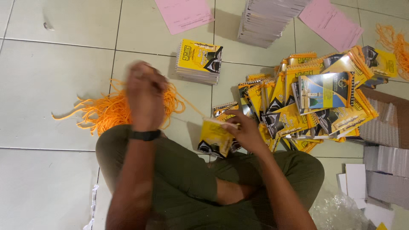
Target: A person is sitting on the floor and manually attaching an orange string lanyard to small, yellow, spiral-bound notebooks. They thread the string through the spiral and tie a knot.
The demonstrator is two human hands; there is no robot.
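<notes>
Yellow spiral-bound booklet [215, 137]: clamped in right hand [247, 132] fingers, just left of the booklet pile [315, 102]. Left hand [145, 96], blurred, fingers closed on orange cord [189, 104], above the cord bundle [108, 110].

2 pink paper sheets [184, 15] lie at the frame's top, 2 neat booklet stacks [199, 61] upper centre, 1 loose booklet heap [311, 102] at right, 2 orange cord bundles [110, 108].

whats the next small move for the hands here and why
Probably draw the left hand further away, pulling the orange cord taut. That cord already runs from the raised left hand to the top edge of the small yellow booklet, which the right hand grips, so it looks part-threaded. Motion blur hides the exact grip.
</notes>
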